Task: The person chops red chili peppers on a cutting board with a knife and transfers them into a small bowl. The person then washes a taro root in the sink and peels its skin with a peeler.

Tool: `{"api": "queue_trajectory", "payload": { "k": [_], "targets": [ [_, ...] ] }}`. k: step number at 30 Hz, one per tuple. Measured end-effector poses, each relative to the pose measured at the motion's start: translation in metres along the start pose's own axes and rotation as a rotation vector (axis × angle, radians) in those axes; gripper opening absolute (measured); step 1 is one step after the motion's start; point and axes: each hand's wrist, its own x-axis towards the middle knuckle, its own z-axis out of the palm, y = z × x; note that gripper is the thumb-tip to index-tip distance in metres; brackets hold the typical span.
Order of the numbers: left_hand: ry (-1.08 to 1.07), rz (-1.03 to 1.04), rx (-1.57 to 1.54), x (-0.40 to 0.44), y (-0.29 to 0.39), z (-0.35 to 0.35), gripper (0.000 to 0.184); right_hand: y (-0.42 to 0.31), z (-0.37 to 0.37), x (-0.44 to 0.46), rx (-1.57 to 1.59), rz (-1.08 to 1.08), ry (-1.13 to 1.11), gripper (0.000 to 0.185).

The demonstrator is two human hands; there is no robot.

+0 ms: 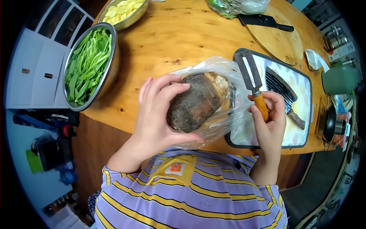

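Root veg [198, 101], underside hidden, gripped by L hand [157, 107]; peeler [259, 100], lower end covered, clasped in R hand [272, 120]

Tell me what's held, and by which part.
The left grip holds a root vegetable around its dark end; the right grip, a peeler by its handle.

left hand [154, 108] + right hand [272, 116] = 2 | brown root [196, 102] x1 | peeler [257, 93] x1 | black cleaver [259, 21] + ribbed knife [281, 87] = 2 knives | round board [284, 45] + rectangular board [293, 135] = 2 boards | greens bowl [113, 47] x1 | strainer [131, 22] x1, yellow chunks [122, 10] too many to count tbh | near bag [238, 89] + far bag [251, 5] = 2 bags
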Motion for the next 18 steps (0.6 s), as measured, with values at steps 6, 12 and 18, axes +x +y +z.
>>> {"api": "queue_trajectory", "payload": {
  "k": [6,12,18],
  "targets": [
    [-0.038,-0.042,0.203,0.026,0.032,0.006,0.095,-0.010,0.002,0.001,0.129,0.070,-0.048,0.035],
    [-0.094,-0.088,0.351,0.044,0.057,0.011,0.091,-0.009,0.004,0.004,0.113,0.124,-0.065,0.032],
    [-0.142,-0.114,0.467,0.050,0.054,0.018,0.100,-0.005,0.004,0.007,0.040,0.037,-0.068,0.032]
  ]
}}
